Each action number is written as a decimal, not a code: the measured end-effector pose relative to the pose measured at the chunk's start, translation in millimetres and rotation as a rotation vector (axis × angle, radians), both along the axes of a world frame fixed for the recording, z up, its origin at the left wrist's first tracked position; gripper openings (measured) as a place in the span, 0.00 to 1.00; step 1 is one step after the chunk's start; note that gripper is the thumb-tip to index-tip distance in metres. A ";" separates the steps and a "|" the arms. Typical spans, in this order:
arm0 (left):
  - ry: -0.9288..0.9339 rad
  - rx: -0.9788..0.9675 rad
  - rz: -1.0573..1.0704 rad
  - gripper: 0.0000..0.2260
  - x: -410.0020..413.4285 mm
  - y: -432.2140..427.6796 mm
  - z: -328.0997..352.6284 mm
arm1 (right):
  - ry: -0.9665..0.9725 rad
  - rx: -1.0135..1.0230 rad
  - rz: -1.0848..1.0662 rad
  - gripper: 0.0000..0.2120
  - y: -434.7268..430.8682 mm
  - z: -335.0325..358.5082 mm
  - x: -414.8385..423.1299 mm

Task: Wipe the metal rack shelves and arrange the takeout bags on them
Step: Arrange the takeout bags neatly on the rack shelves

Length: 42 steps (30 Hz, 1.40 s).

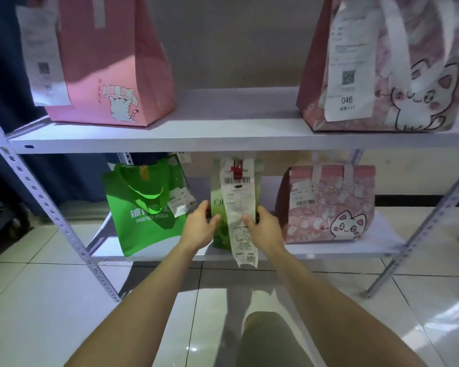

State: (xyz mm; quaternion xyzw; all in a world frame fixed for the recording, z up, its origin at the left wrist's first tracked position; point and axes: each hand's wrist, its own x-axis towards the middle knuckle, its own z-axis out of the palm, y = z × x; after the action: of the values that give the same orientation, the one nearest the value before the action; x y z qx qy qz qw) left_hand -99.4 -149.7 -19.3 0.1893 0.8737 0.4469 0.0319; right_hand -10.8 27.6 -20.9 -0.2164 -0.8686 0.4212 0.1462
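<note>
A pale green takeout bag (219, 205) with a long receipt (237, 207) and a red clip stands in the middle of the lower shelf (329, 249). My left hand (199, 227) grips its left side and my right hand (263, 225) grips its right side, thumbs on the front. To its left leans a bright green pizza bag (141, 207). A pink cat-print bag (329, 205) stands to its right. On the upper shelf (223, 128) sit a plain pink bag (112, 62) at left and a pink cat bag (382, 67) at right.
The rack's perforated grey uprights (51, 210) slant down to the tiled floor (37, 300) on both sides. A dark curtain (0, 102) hangs at the left. My knee (268, 340) shows below, in front of the rack.
</note>
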 end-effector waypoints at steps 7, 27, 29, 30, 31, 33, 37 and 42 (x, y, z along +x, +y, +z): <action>0.077 0.000 -0.110 0.15 25.2 -39.6 4.5 | 0.090 0.071 0.051 0.07 -22.3 -0.9 40.5; 0.637 0.377 -0.129 0.09 46.2 -56.7 282.1 | 0.757 0.375 -0.001 0.04 -21.4 306.1 49.7; 0.692 0.406 -0.128 0.14 32.3 -40.6 309.2 | 0.798 0.387 -0.049 0.04 -11.9 340.6 32.0; 0.700 0.413 -0.121 0.15 24.5 -32.3 317.6 | 0.809 0.378 -0.065 0.04 -7.1 351.4 22.6; 0.695 0.412 -0.112 0.15 15.8 -23.6 321.8 | 0.800 0.365 -0.077 0.04 -2.5 357.1 12.8; 0.656 0.376 -0.079 0.16 -0.6 -6.0 316.9 | 0.702 0.358 -0.103 0.06 6.9 353.5 -6.0; 0.533 0.258 0.015 0.23 -14.6 20.0 276.4 | 0.472 0.257 -0.027 0.11 18.7 305.0 -26.9; 0.546 0.236 0.063 0.26 -15.7 30.7 245.9 | 0.419 0.188 -0.014 0.18 26.7 256.8 -28.8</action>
State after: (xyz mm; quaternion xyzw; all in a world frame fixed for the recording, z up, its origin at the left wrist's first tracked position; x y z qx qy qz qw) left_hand -115.1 -119.0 226.7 0.2778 0.7973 0.4788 -0.2406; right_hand -39.6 54.3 235.9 -0.1157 -0.8531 0.3729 0.3461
